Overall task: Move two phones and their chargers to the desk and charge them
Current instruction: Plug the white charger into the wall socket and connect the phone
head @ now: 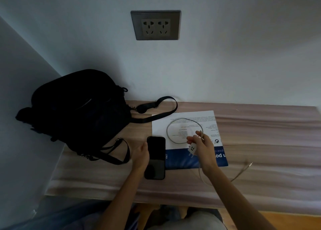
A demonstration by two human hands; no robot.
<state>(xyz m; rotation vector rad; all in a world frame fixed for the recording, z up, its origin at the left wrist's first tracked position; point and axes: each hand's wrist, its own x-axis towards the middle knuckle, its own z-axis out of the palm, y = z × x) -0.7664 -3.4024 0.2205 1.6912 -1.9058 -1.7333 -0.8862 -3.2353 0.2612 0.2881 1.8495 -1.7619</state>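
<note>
A glossy black rectangular phone (155,158), its screen dark, lies lengthwise on the pale wood-grain worktop (260,142). Its right edge overlaps a white printed sheet with a blue band (159,125). The left hand (141,153) grips the phone's left edge, fingers curled against it. The right hand (203,148), over the sheet, pinches a small white charger plug (192,149), metal prongs showing. It also holds the plug's thin grey cable (182,118), which loops across the sheet and trails, blurred, off to the right. A black fabric backpack (78,115) stands in the corner. A grey double wall socket (155,25) sits on the wall above.
</note>
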